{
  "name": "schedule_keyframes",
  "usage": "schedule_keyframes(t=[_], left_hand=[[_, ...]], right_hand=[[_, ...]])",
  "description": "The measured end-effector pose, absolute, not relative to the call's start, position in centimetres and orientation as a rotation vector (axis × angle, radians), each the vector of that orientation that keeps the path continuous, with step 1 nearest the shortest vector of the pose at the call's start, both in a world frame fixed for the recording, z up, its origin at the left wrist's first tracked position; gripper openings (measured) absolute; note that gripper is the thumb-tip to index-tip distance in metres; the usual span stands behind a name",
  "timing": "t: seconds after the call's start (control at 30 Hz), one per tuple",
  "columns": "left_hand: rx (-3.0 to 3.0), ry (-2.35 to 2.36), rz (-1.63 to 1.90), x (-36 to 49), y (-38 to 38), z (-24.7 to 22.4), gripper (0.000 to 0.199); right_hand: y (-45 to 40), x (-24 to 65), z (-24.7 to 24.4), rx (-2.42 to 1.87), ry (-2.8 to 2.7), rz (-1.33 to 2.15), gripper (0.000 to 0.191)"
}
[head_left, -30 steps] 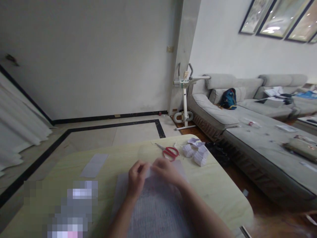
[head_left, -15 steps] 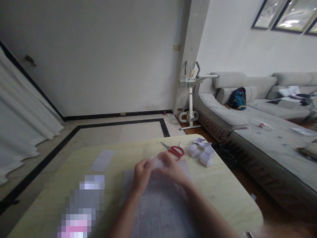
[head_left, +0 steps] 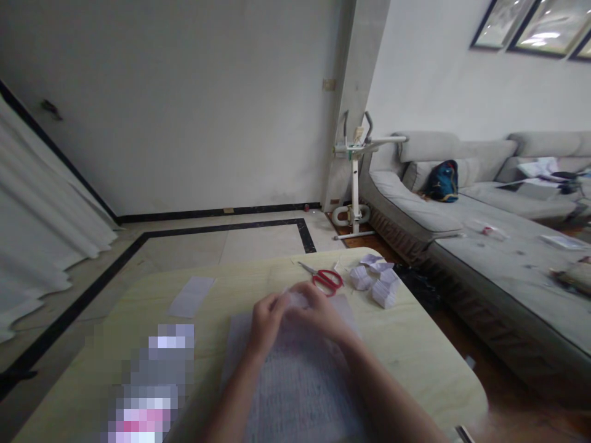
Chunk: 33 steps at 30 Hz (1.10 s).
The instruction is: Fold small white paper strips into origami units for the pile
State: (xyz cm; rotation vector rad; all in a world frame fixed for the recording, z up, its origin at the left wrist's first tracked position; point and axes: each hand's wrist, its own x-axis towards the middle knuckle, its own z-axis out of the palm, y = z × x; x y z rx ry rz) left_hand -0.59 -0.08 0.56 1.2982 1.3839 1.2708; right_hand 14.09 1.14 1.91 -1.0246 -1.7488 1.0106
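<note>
Both my hands meet above a written sheet of paper [head_left: 300, 381] lying on the table. Between them is a small white piece of paper [head_left: 298, 299], mostly covered by the fingers. My left hand [head_left: 268, 317] is closed on its left side, fingertips pinched. My right hand [head_left: 316, 311] curls round it from the right, thumb and fingers closed; the finger detail is blurred. Just beyond my right hand lie red-handled scissors [head_left: 327, 282], blades pointing left. Right of the scissors sit several folded white paper pieces [head_left: 384, 288].
A blank paper slip [head_left: 191, 296] lies on the left of the pale wooden table [head_left: 429, 363]. A pixelated patch hides something at the front left. Beyond the table's right edge stands a grey sofa [head_left: 508, 271] with a blue backpack [head_left: 444, 181]. White exercise equipment [head_left: 354, 184] stands behind.
The view has shifted very slightly. My hands stay together on the small paper, with the right fingers moved only a little.
</note>
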Motion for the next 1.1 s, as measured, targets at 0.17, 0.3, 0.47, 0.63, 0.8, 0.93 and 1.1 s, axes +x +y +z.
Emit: schedule_keyframes(t=[0.17,0.3,0.47,0.63,0.8,0.93,1.1], left_hand=[[1.217,1.333,1.276,-0.4,-0.1,0.6,0.026],[1.157,1.285,1.26,-0.3,-0.2,0.6,0.028],[1.062,1.244,1.259,-0.3,-0.4,1.0,0.028],[1.025,1.209,1.244,-0.5,-0.3,1.2,0.028],[0.983,1.173,1.219,-0.7,-0.2,0.6,0.023],[0.861,1.071,1.183,-0.8,-0.1,0.7,0.022],[0.782,1.02,1.156,-0.8,-0.2,1.3,0.022]], right_hand=[[1.3,14.1,1.4,-1.009,-1.692,1.031,0.025],[1.5,14.1,1.1,-1.025,-1.657,0.97,0.021],[1.5,14.1,1.3,-1.009,-1.646,0.951,0.019],[1.7,14.1,1.1,-1.024,-1.649,0.886,0.009],[1.8,14.2,1.1,-1.07,-1.639,0.881,0.014],[1.8,14.7,1.5,-1.018,-1.692,1.098,0.014],[2.0,15.4,1.7,-0.996,-1.716,1.205,0.017]])
